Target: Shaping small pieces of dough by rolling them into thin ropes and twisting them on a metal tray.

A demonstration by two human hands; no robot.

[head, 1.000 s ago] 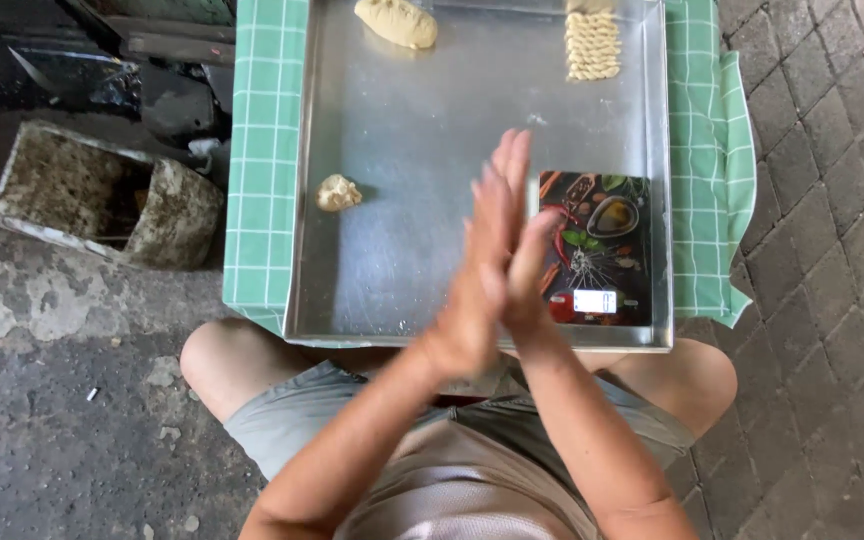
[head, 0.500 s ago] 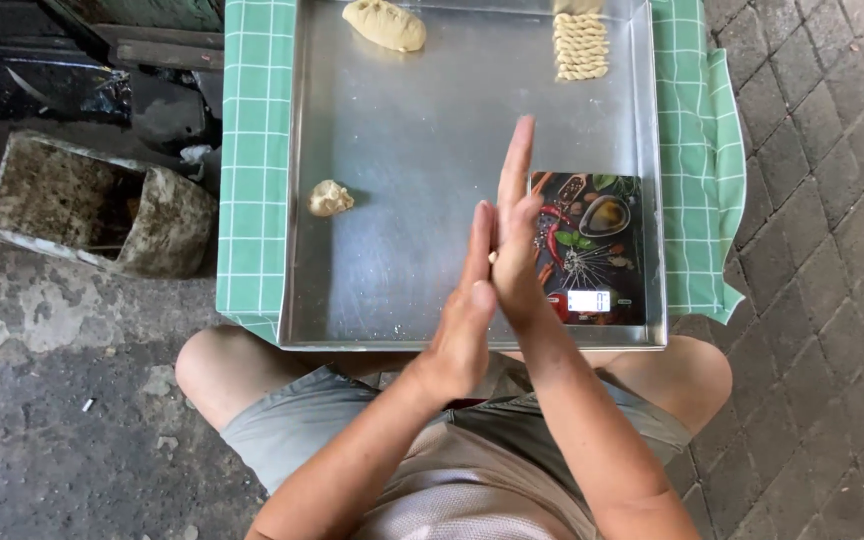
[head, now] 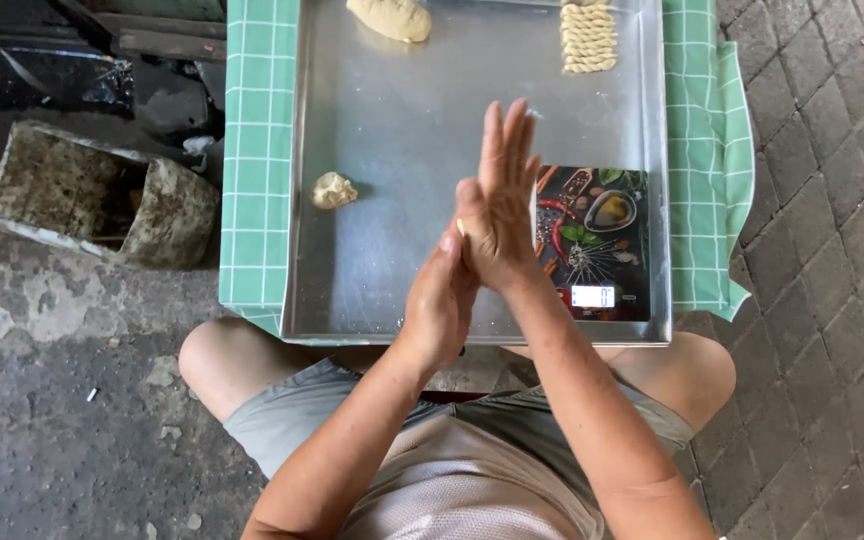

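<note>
Steel tray (head: 402,150), right hand (head: 500,205) pressed flat against left hand (head: 442,300) (both open); small dough lump (head: 333,190) nearby

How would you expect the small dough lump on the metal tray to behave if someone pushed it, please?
The small dough lump looks soft and irregular, so it would probably dent rather than roll. It seems light, and might stick or drag on the metal tray.

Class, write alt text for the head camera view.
A seated person presses the left hand and right hand palm to palm above a metal tray holding a small dough piece, a kitchen scale and twisted dough.
</note>
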